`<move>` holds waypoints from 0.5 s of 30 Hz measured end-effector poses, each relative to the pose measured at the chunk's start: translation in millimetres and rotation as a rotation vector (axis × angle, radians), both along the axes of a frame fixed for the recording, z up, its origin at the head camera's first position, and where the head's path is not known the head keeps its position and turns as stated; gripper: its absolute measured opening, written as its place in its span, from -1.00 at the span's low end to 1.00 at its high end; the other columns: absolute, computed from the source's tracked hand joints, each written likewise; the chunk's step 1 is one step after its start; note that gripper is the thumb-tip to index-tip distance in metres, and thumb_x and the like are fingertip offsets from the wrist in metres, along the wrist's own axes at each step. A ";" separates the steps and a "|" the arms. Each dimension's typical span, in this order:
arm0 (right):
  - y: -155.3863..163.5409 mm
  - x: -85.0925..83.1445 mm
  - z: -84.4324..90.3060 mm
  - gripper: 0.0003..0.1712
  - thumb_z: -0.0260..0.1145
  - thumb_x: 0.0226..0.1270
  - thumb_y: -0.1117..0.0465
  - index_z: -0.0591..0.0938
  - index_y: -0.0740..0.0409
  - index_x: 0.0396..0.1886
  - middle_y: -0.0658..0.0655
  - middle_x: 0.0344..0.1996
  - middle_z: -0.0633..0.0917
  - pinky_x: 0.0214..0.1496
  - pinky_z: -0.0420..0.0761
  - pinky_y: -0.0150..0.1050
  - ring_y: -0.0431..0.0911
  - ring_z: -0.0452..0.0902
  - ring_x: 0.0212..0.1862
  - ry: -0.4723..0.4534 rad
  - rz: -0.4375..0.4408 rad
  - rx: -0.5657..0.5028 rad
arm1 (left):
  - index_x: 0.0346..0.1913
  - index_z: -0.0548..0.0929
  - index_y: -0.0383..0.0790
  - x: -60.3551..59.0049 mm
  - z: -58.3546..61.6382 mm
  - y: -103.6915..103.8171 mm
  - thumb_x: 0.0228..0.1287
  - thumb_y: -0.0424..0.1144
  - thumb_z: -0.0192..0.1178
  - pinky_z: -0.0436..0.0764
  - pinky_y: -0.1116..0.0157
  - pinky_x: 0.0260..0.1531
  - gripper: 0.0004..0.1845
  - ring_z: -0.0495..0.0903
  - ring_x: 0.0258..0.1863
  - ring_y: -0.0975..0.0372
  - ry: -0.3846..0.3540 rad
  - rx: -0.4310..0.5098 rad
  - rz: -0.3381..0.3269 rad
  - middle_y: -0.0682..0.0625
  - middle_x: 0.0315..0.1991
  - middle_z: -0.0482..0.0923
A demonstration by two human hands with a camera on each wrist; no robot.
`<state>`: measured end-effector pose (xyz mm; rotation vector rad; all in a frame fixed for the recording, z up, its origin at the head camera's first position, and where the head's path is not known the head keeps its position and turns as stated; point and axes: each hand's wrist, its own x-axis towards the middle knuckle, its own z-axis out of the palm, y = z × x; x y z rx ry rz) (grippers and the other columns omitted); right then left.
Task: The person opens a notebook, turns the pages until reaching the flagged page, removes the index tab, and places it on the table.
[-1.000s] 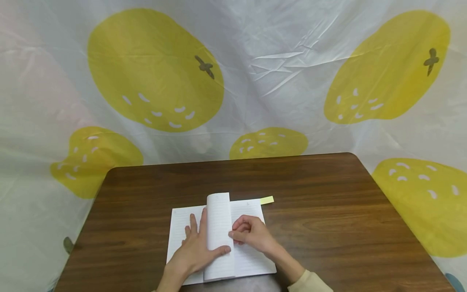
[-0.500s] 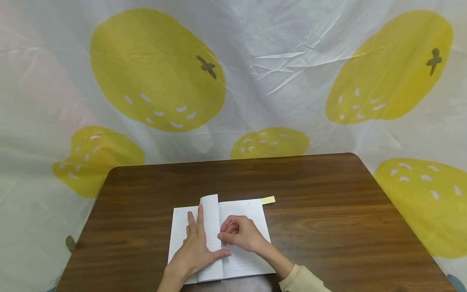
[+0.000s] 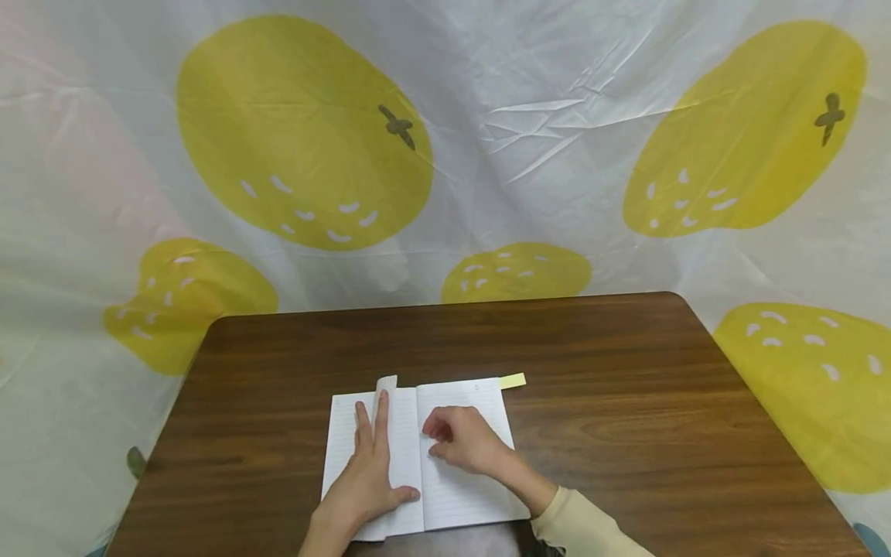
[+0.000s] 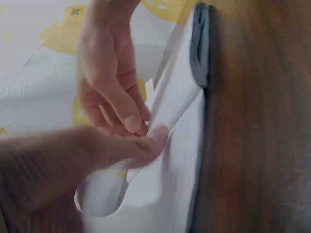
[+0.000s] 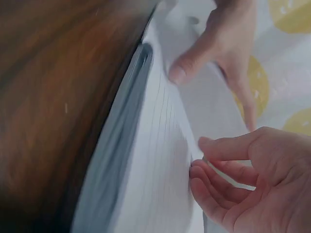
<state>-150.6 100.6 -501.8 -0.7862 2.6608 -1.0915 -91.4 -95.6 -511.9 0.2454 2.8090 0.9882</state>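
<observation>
You are mid page-turn in the notebook [image 3: 425,460], which lies open at the near middle of the dark wooden table [image 3: 626,402]. Your left hand [image 3: 369,472] presses flat on the turned leaf; your right hand [image 3: 462,441], loosely curled, holds nothing. Next, smooth that leaf down. A lemon-print sheet [image 3: 445,155] hangs behind.

Turned page [image 3: 400,456], upright near spine before, now laid over onto left half of notebook [image 3: 462,495], only far top corner curled up.
Left hand [image 3: 367,483] flat on that leaf now, fingers straight, thumb out toward spine; earlier behind standing sheet.
Right hand [image 3: 465,441] off page edge, shifted left and slightly away, resting loosely curled on right-hand page, pinching nothing.
More of right-hand page bared.
</observation>
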 end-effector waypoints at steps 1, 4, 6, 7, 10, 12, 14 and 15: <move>0.4 -2.2 0.4 -0.78 0.50 0.02 0.44 0.70 0.21 -0.30 0.08 -0.43 0.71 -0.25 0.58 -0.38 -0.18 0.58 -0.35 0.018 0.005 0.024 | 0.61 -0.51 0.05 0.6 0.6 1.1 -0.17 -0.11 0.68 0.59 -0.24 0.07 0.61 0.14 0.37 -0.59 -0.002 0.000 0.000 -0.62 0.53 -0.48; 0.3 -8.9 -0.1 -0.72 0.54 -0.05 0.44 0.70 0.20 -0.28 0.06 -0.41 0.67 -0.23 0.57 -0.36 -0.17 0.53 -0.33 0.065 0.018 0.114 | 0.61 -0.51 0.10 2.4 1.3 4.3 -0.19 -0.14 0.69 0.51 -0.34 0.10 0.62 -0.03 0.40 -0.63 -0.020 -0.017 0.010 -0.58 0.54 -0.53; -1.0 -13.2 0.0 -0.67 0.59 -0.07 0.42 0.70 0.19 -0.26 0.03 -0.41 0.64 -0.22 0.54 -0.35 -0.20 0.47 -0.34 0.083 0.027 0.182 | 0.61 -0.50 0.10 3.1 2.1 6.1 -0.21 -0.14 0.70 0.48 -0.38 0.09 0.62 -0.05 0.40 -0.63 -0.022 -0.024 0.022 -0.58 0.54 -0.54; -2.2 -15.2 0.2 -0.65 0.62 -0.09 0.40 0.70 0.19 -0.25 0.01 -0.41 0.63 -0.23 0.54 -0.34 -0.21 0.44 -0.35 0.095 0.034 0.217 | 0.62 -0.49 0.09 3.6 2.3 6.8 -0.21 -0.14 0.70 0.48 -0.39 0.08 0.62 -0.04 0.40 -0.62 -0.021 -0.027 0.030 -0.57 0.54 -0.53; -6.9 -19.8 2.1 -0.55 0.69 -0.15 0.31 0.69 0.16 -0.20 0.01 -0.38 0.62 -0.22 0.54 -0.33 -0.20 0.44 -0.35 0.122 0.047 0.316 | 0.62 -0.46 0.07 4.3 2.1 8.4 -0.25 -0.14 0.70 0.52 -0.41 -0.01 0.62 -0.02 0.42 -0.60 -0.016 -0.044 0.061 -0.56 0.55 -0.52; -10.9 -21.6 4.0 -0.46 0.74 -0.21 0.24 0.68 0.13 -0.16 0.03 -0.32 0.64 -0.23 0.58 -0.29 -0.16 0.48 -0.32 0.146 0.047 0.392 | 0.63 -0.44 0.04 4.7 1.6 9.4 -0.29 -0.13 0.71 0.52 -0.42 -0.04 0.63 -0.02 0.43 -0.59 -0.004 -0.068 0.082 -0.56 0.55 -0.49; -15.3 -22.8 6.2 -0.37 0.76 -0.26 0.18 0.67 0.10 -0.11 0.07 -0.25 0.65 -0.21 0.61 -0.24 -0.10 0.54 -0.27 0.163 0.041 0.464 | 0.63 -0.41 0.01 5.0 0.6 10.5 -0.34 -0.10 0.73 0.46 -0.46 0.00 0.65 -0.04 0.45 -0.57 0.019 -0.108 0.106 -0.56 0.56 -0.47; -17.4 -23.3 7.6 -0.32 0.77 -0.29 0.15 0.65 0.09 -0.08 0.09 -0.21 0.65 -0.20 0.62 -0.20 -0.06 0.56 -0.23 0.171 0.035 0.497 | 0.64 -0.38 -0.01 4.9 0.2 10.9 -0.38 -0.08 0.73 0.40 -0.49 0.06 0.66 -0.07 0.46 -0.56 0.037 -0.128 0.115 -0.55 0.56 -0.46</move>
